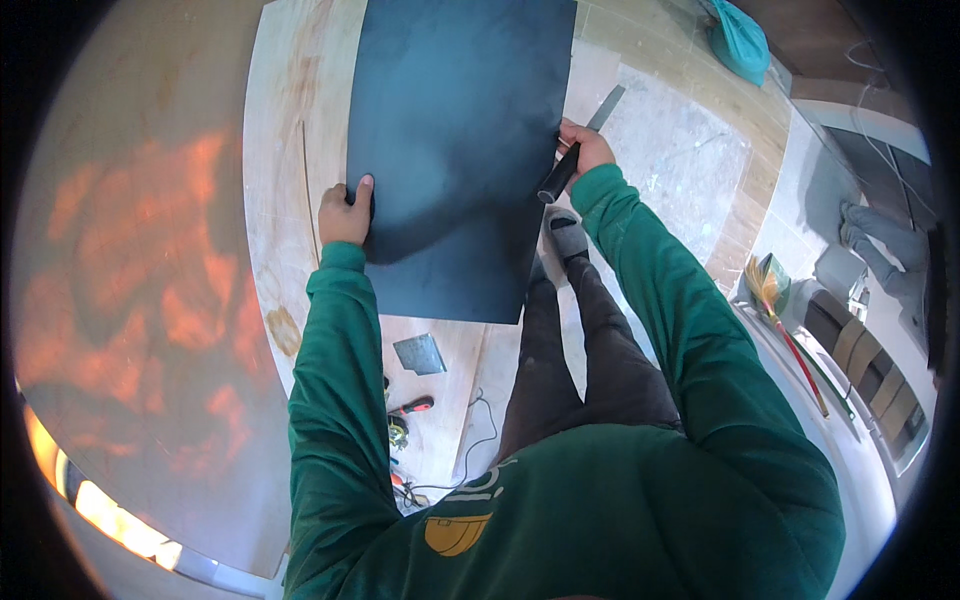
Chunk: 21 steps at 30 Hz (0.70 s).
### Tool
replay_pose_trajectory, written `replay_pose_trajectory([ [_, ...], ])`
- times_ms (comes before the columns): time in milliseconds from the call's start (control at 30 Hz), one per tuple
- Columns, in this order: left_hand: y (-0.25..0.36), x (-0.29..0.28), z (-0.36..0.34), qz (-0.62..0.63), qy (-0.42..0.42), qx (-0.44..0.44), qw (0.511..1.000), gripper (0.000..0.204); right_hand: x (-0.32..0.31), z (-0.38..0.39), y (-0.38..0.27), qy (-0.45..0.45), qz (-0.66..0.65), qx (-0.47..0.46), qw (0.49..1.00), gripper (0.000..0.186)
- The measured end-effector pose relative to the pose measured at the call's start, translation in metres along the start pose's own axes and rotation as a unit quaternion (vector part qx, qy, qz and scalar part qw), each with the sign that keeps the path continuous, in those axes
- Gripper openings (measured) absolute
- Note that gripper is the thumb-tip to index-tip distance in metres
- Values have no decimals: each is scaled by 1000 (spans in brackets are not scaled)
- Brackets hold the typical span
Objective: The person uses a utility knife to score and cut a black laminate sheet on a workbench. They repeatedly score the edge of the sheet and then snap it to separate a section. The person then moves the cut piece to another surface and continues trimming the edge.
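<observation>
A large dark blue-grey panel (460, 150) stretches out in front of me, its near edge at mid-picture. My left hand (346, 208) is closed on the panel's left edge, thumb on top. At the right edge, my right hand (587, 150) grips a flat file (563, 172) by its black handle; the grey blade points away to the far right. Some fingers of that hand touch the panel's edge, and its underside is hidden. Beside the panel on the left is a pale wooden board (290, 120).
Near my legs lie a small glossy square piece (420, 354), a red-and-black screwdriver (415, 405) and a cable (480, 440). To the left is a broad brown surface with bright light patches (150, 300). A teal bag (740, 45), a broom (775, 290) and another person's legs (890, 240) are at right.
</observation>
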<state>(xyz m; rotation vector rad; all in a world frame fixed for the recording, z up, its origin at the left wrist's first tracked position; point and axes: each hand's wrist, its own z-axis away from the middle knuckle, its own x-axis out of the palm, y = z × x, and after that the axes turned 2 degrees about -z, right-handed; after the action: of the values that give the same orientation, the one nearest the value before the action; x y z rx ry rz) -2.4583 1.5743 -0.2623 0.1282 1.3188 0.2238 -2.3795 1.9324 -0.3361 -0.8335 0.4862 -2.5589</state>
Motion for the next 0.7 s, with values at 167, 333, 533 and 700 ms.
replay_pose_trajectory([
  [167,-9,7,11,-112,31,31,993,53,8,4,-8,22,29,-5,999,27],
  [333,19,27,12,30,166,239,956,59,7,-10,-2,58,-13,-12,998,18],
  [533,75,87,38,-32,27,278,960,80,-16,36,3,95,153,-57,982,30],
  [700,70,100,41,-58,54,279,957,84,-88,137,41,125,354,97,922,29],
])
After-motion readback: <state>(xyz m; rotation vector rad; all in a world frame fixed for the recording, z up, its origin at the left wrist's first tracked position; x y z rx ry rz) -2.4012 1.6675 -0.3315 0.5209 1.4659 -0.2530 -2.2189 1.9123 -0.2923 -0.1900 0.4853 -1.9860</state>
